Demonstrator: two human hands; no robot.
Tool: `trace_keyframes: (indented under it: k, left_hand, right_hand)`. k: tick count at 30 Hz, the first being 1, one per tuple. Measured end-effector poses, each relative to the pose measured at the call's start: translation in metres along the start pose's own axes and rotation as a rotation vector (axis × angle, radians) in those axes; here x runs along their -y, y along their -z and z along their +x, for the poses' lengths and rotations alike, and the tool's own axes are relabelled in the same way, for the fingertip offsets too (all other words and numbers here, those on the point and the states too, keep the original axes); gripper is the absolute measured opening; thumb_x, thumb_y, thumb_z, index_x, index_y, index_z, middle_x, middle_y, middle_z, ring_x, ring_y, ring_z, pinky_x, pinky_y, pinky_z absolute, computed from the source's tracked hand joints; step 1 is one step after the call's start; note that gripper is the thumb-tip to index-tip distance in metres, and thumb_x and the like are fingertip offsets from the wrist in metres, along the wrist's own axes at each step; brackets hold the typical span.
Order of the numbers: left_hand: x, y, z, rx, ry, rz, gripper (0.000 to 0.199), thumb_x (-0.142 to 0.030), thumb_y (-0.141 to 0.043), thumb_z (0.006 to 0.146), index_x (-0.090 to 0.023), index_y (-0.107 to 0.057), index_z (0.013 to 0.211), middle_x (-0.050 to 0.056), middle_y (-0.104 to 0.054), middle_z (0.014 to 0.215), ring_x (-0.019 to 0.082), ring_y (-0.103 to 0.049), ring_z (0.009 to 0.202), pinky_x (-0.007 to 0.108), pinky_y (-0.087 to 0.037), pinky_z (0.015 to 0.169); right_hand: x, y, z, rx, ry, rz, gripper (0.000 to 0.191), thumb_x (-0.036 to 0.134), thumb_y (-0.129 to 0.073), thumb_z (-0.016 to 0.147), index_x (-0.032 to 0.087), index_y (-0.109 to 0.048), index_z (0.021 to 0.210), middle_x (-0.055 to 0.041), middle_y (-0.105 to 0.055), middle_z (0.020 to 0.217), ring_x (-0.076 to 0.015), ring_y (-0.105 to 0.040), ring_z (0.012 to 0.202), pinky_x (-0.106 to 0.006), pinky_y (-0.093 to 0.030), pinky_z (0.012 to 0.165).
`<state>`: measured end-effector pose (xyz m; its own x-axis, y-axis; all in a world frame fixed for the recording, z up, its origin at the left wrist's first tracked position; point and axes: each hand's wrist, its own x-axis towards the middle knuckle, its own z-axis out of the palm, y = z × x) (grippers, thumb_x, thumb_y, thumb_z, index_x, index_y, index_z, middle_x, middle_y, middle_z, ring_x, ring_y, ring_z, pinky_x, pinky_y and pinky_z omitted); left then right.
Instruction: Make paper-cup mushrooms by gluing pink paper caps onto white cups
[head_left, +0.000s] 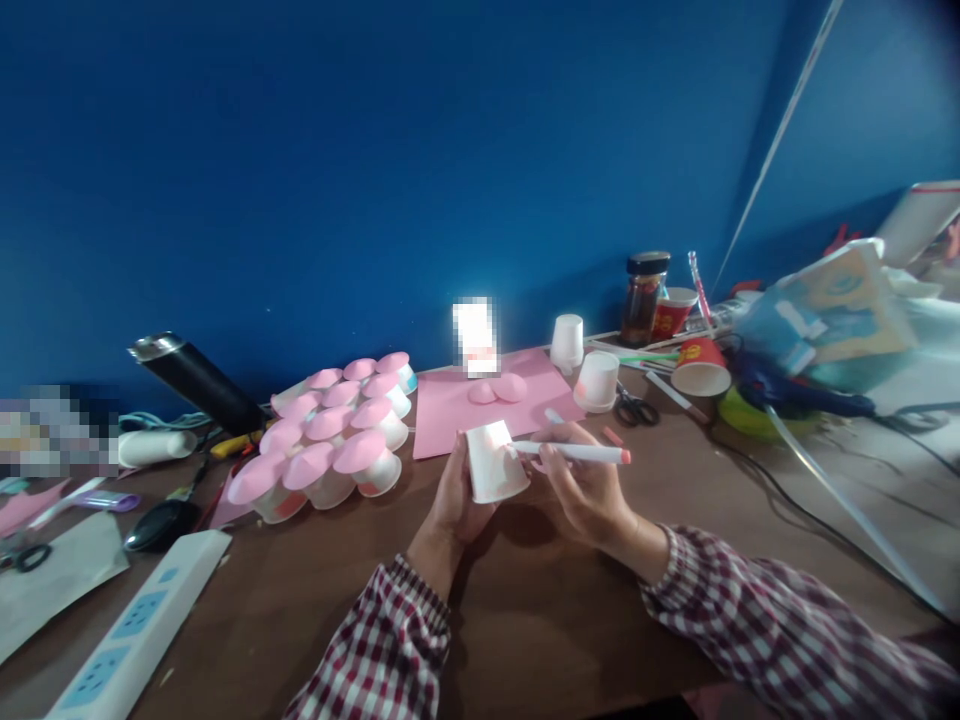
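Dim o/all; cup [496,464] glare, R edge blurry.

White tapered paper cup [496,478]: smooth, slight sheen. White cylindrical marker [581,454]: smooth plastic. Pink shallow-cone paper tops [330,422]: matt, same look as pink flat paper sheet [441,422]. Black cylindrical flask [199,380]: satin body, shiny metal end. White oblong power strip [161,610]: smooth plastic. Brown wood-look tabletop [510,650]: low sheen. Maroon-and-white checked sleeves [386,640]: soft woven cloth. Blue wall [337,180]: matt.

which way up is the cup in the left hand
Upside down, slightly tilted: the cup has its wider rim below, narrower end above.
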<state>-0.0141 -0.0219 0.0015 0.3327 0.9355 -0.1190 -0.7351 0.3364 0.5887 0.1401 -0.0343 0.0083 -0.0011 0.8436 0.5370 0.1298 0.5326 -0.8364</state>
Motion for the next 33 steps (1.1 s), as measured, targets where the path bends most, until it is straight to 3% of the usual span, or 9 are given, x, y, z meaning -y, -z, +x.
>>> trace_keyframes:
  k: [21, 33]
  left_hand:
    - [0.000, 0.003, 0.001, 0.006, 0.048, -0.013, 0.056, -0.052, -0.036, 0.094, -0.005, -0.066, 0.100, 0.016, -0.072, 0.094, 0.024, -0.068, 0.087, 0.035, -0.052, 0.082]
    - [0.001, 0.004, 0.000, 0.009, 0.048, -0.001, 0.056, -0.053, -0.039, 0.093, -0.005, -0.067, 0.099, 0.016, -0.072, 0.094, 0.025, -0.068, 0.086, 0.036, -0.052, 0.080]
  right_hand:
    - [-0.010, 0.000, -0.001, 0.017, -0.018, 0.002, 0.013, 0.031, -0.052, 0.093, 0.023, -0.061, 0.092, -0.0038, -0.066, 0.080, -0.0177, -0.063, 0.073, -0.030, -0.052, 0.066]
    - [-0.013, -0.001, -0.001, 0.009, -0.023, 0.009, 0.013, 0.031, -0.052, 0.093, 0.022, -0.061, 0.092, -0.0044, -0.067, 0.080, -0.0182, -0.065, 0.074, -0.030, -0.053, 0.066]
